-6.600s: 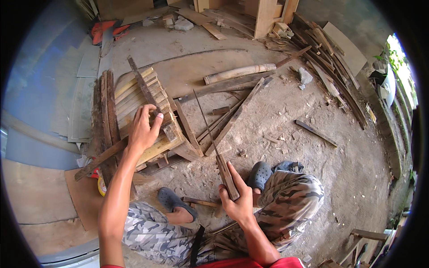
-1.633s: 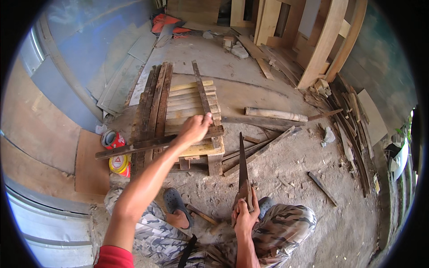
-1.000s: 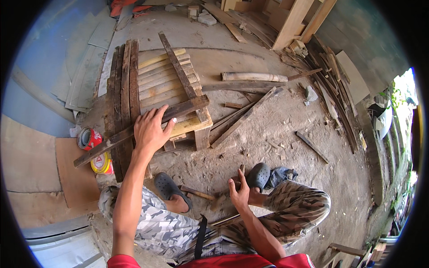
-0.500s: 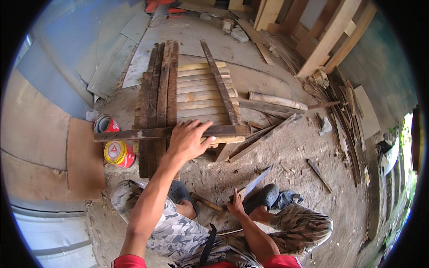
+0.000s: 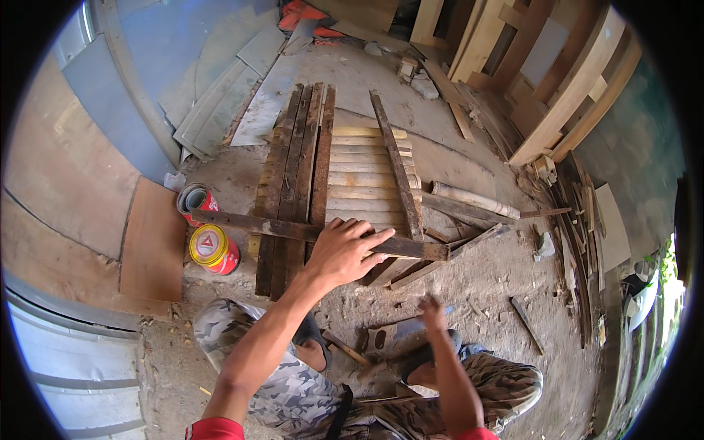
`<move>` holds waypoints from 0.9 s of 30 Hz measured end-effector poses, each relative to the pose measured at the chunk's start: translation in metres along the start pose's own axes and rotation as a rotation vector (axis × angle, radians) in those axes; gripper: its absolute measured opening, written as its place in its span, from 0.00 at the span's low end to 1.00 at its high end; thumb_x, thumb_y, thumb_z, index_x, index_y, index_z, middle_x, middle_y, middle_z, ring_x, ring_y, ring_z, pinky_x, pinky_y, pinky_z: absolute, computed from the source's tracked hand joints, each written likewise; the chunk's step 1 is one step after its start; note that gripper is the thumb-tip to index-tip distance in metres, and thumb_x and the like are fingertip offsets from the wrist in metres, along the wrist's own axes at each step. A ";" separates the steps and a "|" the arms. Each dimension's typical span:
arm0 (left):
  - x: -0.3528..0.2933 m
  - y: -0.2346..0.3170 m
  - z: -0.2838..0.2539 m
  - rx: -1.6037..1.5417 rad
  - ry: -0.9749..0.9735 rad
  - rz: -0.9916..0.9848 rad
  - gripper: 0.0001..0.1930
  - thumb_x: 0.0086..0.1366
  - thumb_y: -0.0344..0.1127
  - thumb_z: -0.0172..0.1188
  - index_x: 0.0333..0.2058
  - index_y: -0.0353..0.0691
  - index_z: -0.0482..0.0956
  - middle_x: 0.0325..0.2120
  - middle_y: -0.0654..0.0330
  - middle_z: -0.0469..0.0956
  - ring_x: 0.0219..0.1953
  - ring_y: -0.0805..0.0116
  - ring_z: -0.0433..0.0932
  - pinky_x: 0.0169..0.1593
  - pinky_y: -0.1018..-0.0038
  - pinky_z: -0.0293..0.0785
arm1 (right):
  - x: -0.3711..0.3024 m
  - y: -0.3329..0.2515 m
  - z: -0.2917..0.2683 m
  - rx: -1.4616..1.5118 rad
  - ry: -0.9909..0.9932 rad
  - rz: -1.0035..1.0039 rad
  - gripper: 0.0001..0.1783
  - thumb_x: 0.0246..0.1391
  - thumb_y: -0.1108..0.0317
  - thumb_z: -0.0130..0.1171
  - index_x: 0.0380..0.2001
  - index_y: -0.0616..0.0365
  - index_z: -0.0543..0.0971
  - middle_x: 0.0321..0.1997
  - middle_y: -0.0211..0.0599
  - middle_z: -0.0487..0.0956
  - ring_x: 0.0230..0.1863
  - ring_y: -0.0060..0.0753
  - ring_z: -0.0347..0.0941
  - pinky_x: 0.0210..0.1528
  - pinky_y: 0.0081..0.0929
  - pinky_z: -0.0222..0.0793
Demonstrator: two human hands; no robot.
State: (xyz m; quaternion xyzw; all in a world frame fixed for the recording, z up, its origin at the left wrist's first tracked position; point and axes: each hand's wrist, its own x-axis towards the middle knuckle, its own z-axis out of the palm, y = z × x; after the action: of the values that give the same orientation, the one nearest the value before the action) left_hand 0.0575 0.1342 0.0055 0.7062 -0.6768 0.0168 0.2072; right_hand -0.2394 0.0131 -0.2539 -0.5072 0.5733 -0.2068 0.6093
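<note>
My left hand is wrapped over a dark wooden slat that lies slantwise across other boards. Beneath that slat are several long dark boards side by side, with a row of pale wooden sticks to their right. Another dark slat crosses the sticks lengthwise. My right hand hangs above the floor, smeared by motion, and its fingers cannot be made out. On the ground just left of it lies a handsaw, near my shoe.
Two cans stand at the left: an open red can and a yellow-lidded can. A wooden-handled tool lies between my feet. At the right are a bamboo pole, scrap planks and a wooden frame.
The handsaw has left my right hand and lies on the floor. That hand has moved forward and right. Under my left hand the slat now slants more, its right end nearer me.
</note>
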 end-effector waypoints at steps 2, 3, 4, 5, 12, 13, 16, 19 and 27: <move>0.006 0.010 0.004 -0.013 0.019 0.030 0.24 0.68 0.55 0.60 0.62 0.64 0.76 0.45 0.63 0.80 0.48 0.66 0.79 0.58 0.62 0.70 | -0.012 -0.106 -0.033 0.285 0.046 -0.154 0.26 0.66 0.60 0.54 0.63 0.59 0.71 0.48 0.41 0.81 0.42 0.31 0.78 0.39 0.32 0.78; 0.009 0.018 0.006 -0.038 -0.005 0.031 0.24 0.69 0.56 0.59 0.62 0.65 0.76 0.47 0.63 0.80 0.49 0.66 0.79 0.59 0.61 0.71 | -0.025 -0.153 -0.049 0.278 0.086 -0.248 0.24 0.67 0.59 0.54 0.62 0.57 0.73 0.50 0.41 0.82 0.47 0.32 0.79 0.42 0.33 0.78; 0.015 0.027 0.009 -0.058 -0.015 0.047 0.24 0.69 0.57 0.58 0.62 0.65 0.76 0.48 0.62 0.79 0.49 0.65 0.79 0.60 0.60 0.71 | -0.036 -0.193 -0.067 0.097 0.178 -0.419 0.23 0.67 0.60 0.55 0.61 0.57 0.74 0.51 0.40 0.82 0.48 0.32 0.79 0.44 0.34 0.79; 0.020 0.034 0.014 -0.075 -0.029 0.057 0.24 0.69 0.57 0.57 0.62 0.65 0.75 0.50 0.62 0.79 0.50 0.65 0.79 0.60 0.58 0.71 | -0.048 -0.226 -0.078 -0.086 0.264 -0.581 0.22 0.67 0.61 0.55 0.60 0.56 0.76 0.52 0.39 0.83 0.49 0.32 0.79 0.45 0.35 0.79; 0.032 0.082 0.037 -0.065 0.020 0.207 0.25 0.68 0.52 0.60 0.59 0.47 0.77 0.51 0.55 0.78 0.55 0.61 0.75 0.63 0.58 0.69 | -0.153 -0.316 -0.046 -1.229 -0.113 -1.238 0.40 0.53 0.52 0.70 0.63 0.62 0.71 0.51 0.47 0.82 0.56 0.44 0.77 0.59 0.41 0.71; 0.034 0.084 0.038 -0.061 -0.003 0.210 0.26 0.68 0.51 0.61 0.59 0.44 0.77 0.51 0.55 0.78 0.56 0.60 0.75 0.63 0.58 0.69 | -0.156 -0.309 -0.040 -1.301 -0.181 -1.233 0.44 0.50 0.50 0.73 0.65 0.63 0.69 0.51 0.49 0.82 0.57 0.45 0.76 0.59 0.42 0.70; 0.036 0.085 0.037 -0.117 -0.030 0.225 0.26 0.67 0.49 0.62 0.56 0.36 0.77 0.50 0.53 0.78 0.56 0.59 0.75 0.63 0.59 0.70 | -0.143 -0.290 -0.038 -1.171 -0.220 -1.048 0.47 0.49 0.49 0.72 0.68 0.59 0.66 0.48 0.51 0.82 0.48 0.53 0.81 0.47 0.43 0.77; 0.029 0.076 0.053 -0.187 0.172 0.246 0.24 0.67 0.48 0.62 0.55 0.37 0.78 0.49 0.54 0.79 0.55 0.58 0.76 0.62 0.58 0.70 | -0.124 -0.277 -0.034 -1.150 -0.205 -0.970 0.40 0.51 0.53 0.71 0.64 0.56 0.70 0.41 0.49 0.82 0.38 0.55 0.82 0.37 0.46 0.79; 0.002 0.033 -0.021 -0.067 0.486 -0.165 0.19 0.66 0.46 0.64 0.49 0.39 0.80 0.45 0.56 0.81 0.47 0.63 0.78 0.53 0.60 0.73 | -0.101 -0.292 -0.033 -0.887 0.002 -1.044 0.17 0.56 0.60 0.67 0.39 0.61 0.75 0.32 0.49 0.81 0.33 0.59 0.79 0.34 0.48 0.73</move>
State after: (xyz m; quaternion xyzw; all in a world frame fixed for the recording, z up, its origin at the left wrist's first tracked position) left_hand 0.0318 0.1393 0.0344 0.7269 -0.5475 0.1465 0.3879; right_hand -0.1987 -0.0317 0.0514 -0.9186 0.2848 -0.2196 0.1640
